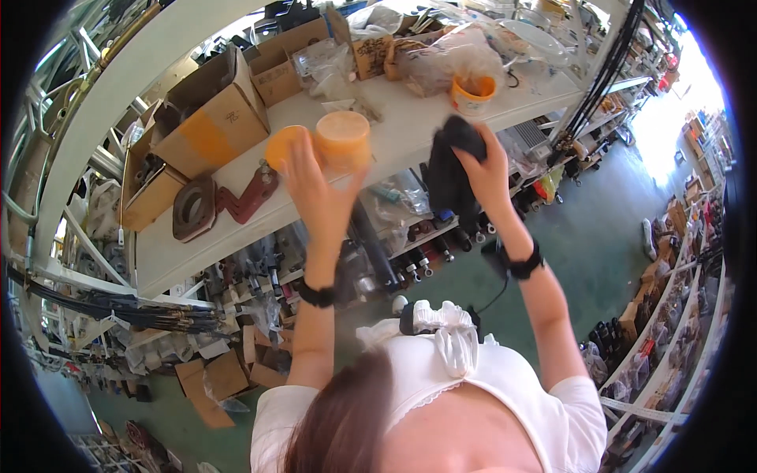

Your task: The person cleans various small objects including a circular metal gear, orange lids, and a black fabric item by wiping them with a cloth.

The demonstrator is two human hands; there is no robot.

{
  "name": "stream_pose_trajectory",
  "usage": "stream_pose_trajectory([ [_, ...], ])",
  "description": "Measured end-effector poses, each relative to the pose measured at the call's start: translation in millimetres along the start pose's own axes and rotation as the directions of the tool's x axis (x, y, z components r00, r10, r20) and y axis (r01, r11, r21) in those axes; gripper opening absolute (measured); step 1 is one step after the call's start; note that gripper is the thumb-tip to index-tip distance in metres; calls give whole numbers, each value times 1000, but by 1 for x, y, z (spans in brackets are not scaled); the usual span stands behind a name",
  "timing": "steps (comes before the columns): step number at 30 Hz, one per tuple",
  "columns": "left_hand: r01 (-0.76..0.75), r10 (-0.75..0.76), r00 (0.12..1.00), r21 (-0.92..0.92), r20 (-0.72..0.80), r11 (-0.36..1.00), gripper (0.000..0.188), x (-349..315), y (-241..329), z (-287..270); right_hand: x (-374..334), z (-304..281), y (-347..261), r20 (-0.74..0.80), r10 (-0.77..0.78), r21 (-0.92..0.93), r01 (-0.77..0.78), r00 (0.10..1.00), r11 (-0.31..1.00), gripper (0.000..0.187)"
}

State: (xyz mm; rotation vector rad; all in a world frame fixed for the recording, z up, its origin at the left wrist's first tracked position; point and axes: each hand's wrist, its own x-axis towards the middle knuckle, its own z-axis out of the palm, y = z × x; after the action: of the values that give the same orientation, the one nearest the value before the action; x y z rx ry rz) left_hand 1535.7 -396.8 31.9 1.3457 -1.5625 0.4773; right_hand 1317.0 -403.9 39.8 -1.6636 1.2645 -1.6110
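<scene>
My left hand point(315, 185) grips a light, rigid orange tub point(342, 139) by its side, over the white shelf point(236, 229). Its slick plastic wants a firm sidewall hold. My right hand point(482, 169) bunches a soft black cloth point(453, 165), limp and easy to pinch.

An orange tub point(342, 139) (its lid point(282, 147) just beside) sits upright near a hanging black cloth point(451, 169).

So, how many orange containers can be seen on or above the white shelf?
3. The left hand holds an orange jar, with an orange lid beside it. An open orange tub stands on the white shelf further right. The clutter may hide more.
</scene>
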Motion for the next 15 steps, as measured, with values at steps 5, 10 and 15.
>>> stream_pose_trajectory([
  [5, 36, -47, 995, 132, 88, 991, 90, 27, -23, 22, 92, 75, -12, 246, -327, -175, 373, 913, 911, 36],
  [10, 169, -167, 981, -11, 94, 986, 86, 19, -12, 33, 111, 129, 6, 632, -469, -147, 690, 617, 709, 36],
  [15, 161, -162, 983, 19, 91, 987, 84, 17, -16, 24, 105, 105, 1, 723, -564, 64, 774, 399, 630, 32],
])
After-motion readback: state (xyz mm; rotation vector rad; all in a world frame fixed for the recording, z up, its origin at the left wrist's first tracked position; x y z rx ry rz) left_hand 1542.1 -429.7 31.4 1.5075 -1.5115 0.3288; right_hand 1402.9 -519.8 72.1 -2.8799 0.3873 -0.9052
